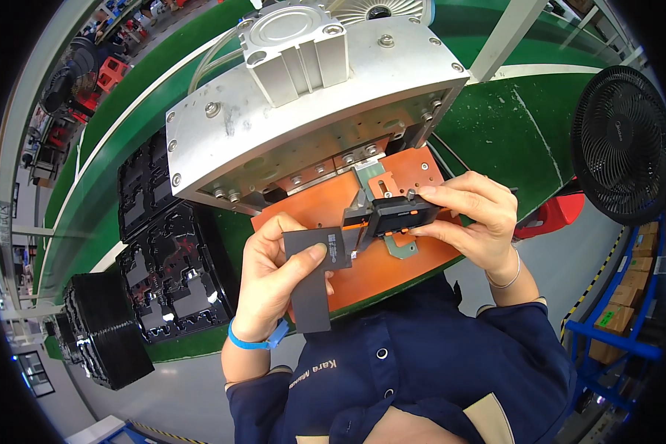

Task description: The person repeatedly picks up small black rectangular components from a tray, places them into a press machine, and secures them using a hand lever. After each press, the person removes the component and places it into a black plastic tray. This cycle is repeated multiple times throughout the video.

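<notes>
Black part (401,215), small rectangular plastic piece w/ orange trim at its left end: sits over orange plate (325,200), just below press. Right hand (472,222) is pinched on it, fingers above and thumb below, at its right end.

Dark grey flat strip (312,274), L-shaped, w/ small printed label near top: clamped in left hand (274,277), thumb pressed across its face, fingers behind. Top end of strip lies just beside left end of black part; can't tell if they touch.

Orange plate: flat, drilled w/ small holes, carries a grey-green bracket (379,185) behind black part.

Press (311,111): big grey metal block w/ bolts and a ribbed cylinder on top, overhangs rear of orange plate.

Black trays (172,274): moulded, w/ pockets, lying on green bench (510,133) to left of left hand. Further stack of same trays (103,329) at far left edge.

Blue wristband (257,342) on left wrist; thin bracelet (505,281) on right wrist. Dark blue jacket sleeves, both arms.

Black fan (621,144) at far right, well apart from hands. Blue rack w/ cardboard boxes (621,318) below it.
</notes>
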The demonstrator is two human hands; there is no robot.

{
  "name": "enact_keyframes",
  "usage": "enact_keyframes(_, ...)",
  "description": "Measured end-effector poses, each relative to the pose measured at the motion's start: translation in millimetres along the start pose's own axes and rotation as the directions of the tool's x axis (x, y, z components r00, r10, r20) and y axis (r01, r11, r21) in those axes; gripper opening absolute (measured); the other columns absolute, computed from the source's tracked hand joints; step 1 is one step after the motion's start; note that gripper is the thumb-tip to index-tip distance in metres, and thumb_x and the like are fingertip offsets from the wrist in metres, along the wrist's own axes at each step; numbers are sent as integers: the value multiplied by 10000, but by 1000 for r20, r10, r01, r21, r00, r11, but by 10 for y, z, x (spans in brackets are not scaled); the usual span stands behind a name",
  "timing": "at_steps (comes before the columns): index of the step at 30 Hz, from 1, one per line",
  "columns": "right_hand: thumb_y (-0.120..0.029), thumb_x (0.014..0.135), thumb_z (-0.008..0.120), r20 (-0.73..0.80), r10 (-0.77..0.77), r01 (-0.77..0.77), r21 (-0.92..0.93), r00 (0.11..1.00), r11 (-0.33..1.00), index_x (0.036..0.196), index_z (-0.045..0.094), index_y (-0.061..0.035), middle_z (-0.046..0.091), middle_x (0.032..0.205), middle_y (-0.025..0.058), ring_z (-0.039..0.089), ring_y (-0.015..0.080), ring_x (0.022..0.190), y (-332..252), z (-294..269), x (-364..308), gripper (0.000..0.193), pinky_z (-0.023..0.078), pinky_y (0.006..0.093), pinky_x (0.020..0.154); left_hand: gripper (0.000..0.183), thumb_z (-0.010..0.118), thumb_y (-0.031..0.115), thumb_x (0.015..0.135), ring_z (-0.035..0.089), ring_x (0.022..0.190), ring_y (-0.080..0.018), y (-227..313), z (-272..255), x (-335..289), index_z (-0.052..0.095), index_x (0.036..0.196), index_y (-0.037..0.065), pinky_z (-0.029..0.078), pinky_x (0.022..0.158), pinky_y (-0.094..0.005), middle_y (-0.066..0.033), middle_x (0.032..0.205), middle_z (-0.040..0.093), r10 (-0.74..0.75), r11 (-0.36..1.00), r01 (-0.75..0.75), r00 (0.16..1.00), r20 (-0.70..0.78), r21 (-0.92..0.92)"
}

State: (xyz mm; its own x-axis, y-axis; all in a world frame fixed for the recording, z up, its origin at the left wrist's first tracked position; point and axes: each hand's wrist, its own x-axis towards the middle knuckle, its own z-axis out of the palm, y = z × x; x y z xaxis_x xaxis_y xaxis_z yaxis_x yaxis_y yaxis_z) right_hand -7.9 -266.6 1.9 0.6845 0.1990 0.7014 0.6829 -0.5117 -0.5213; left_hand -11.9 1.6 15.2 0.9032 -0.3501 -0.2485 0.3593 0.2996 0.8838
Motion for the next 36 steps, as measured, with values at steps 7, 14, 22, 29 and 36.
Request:
enact_keyframes(7, -185, 570, 877, 7, -16, 16, -9, 1000, 1000, 1059, 745, -86, 640, 750, 38, 582, 134, 589, -16, -22, 5, 516, 448, 238, 502, 138, 643, 28, 881, 654, 626, -124, -12, 3, 24, 510, 905, 54, 581, 531, -265, -93, 789, 661, 9, 1000, -9, 1000, 20, 1)
enact_keyframes(14, -146, 561, 893, 57, 158, -163, 108, 986, 981, 1037, 719, -16, 666, 821, 78, 588, 136, 669, -38, -335, -165, 523, 456, 231, 569, 129, 686, 33, 865, 658, 684, -108, 338, -125, -472, 605, 949, -21, 536, 606, -245, -92, 838, 697, 188, 915, -116, 970, -152, 387)
enact_keyframes(22, 5, 852, 708, -226, 613, -623, 34, 757, 781, 1248, 608, 30, 582, 929, -34, 530, 21, 817, 1273, -1121, -931, 410, 405, 147, 726, 178, 641, 50, 875, 704, 747, -279, 460, -1451, -557, 690, 1045, 35, 563, 633, -328, -125, 928, 720, 832, -329, 320, 542, 113, 888)
enact_keyframes(29, -200, 834, 769, -295, 567, -626, -531, 769, 572, 1161, 696, -64, 531, 843, -12, 412, 61, 622, 1733, -980, -1205, 361, 351, 215, 552, 325, 584, 228, 939, 709, 771, -334, 54, -1573, -327, 638, 1145, -19, 588, 619, -354, -240, 1064, 675, 678, -422, 404, 735, -14, 812)
enact_keyframes(36, -276, 854, 743, -325, 527, -614, -514, 785, 599, 1170, 694, -102, 576, 1008, 63, 551, 154, 785, 1836, -800, -1251, 364, 467, 283, 700, 199, 641, 97, 895, 626, 999, -345, 88, -1565, -738, 666, 1070, 6, 523, 835, -384, -167, 1127, 639, 766, -147, 285, 639, -74, 947)
